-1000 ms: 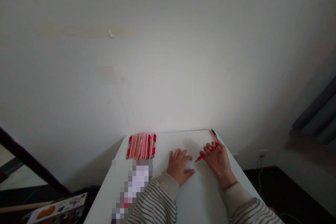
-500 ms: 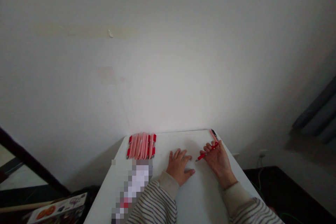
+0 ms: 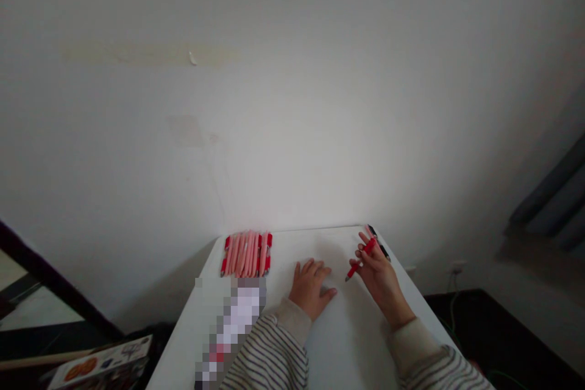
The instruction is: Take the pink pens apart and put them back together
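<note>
A red pen (image 3: 360,259) is being pinched by the right hand (image 3: 377,277), tip toward seven o'clock; the left hand (image 3: 311,285) is being rested flat, fingers spread, on the table (image 3: 347,341)

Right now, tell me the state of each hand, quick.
Left hand: open, flat on the white table, holding nothing.
Right hand: closed on a red pen, raised off the table.

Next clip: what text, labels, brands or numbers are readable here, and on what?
None can be read.
Printed box at lower left: coloured graphics and lettering, too blurred to read.
Row of pink and red pens and the red pen in the right hand: no legible marking.
</note>
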A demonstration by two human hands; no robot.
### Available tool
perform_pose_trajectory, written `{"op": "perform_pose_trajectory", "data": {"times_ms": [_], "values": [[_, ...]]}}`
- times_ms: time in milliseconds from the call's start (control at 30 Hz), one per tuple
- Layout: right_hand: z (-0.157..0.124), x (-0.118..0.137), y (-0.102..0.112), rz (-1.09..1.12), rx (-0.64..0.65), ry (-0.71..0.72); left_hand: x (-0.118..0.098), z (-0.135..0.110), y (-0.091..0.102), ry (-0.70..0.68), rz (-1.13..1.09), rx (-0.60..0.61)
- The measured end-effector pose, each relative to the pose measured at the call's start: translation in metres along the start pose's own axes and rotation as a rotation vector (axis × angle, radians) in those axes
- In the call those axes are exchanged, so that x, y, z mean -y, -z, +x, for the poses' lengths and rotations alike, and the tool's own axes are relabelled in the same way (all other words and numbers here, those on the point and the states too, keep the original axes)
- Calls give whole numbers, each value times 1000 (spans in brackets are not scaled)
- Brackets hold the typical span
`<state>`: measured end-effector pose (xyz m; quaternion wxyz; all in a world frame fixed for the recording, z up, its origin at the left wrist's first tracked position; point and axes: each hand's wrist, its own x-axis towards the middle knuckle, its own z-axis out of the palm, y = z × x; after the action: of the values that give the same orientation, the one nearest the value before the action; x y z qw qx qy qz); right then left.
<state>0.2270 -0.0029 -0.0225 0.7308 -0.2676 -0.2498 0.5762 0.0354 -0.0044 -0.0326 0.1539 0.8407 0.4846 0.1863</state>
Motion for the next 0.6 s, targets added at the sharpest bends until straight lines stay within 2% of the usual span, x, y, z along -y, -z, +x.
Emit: {"op": "perform_pose_trajectory", "data": {"times_ms": [133, 200, 300, 433, 600], "values": [[0, -1, 0, -287, -54, 138, 2, 4, 1, 19, -55, -129], [0, 0, -1, -465, -34, 221, 4, 6, 1, 14, -93, -203], [-2, 1, -3, -693, 86, 312, 6, 7, 3, 6, -149, -297], [-5, -5, -4, -919, 276, 355, 5, 8, 9, 9, -188, -397], [-7, -16, -1, -1121, 410, 398, 6, 8, 11, -18, -179, -442]]}}
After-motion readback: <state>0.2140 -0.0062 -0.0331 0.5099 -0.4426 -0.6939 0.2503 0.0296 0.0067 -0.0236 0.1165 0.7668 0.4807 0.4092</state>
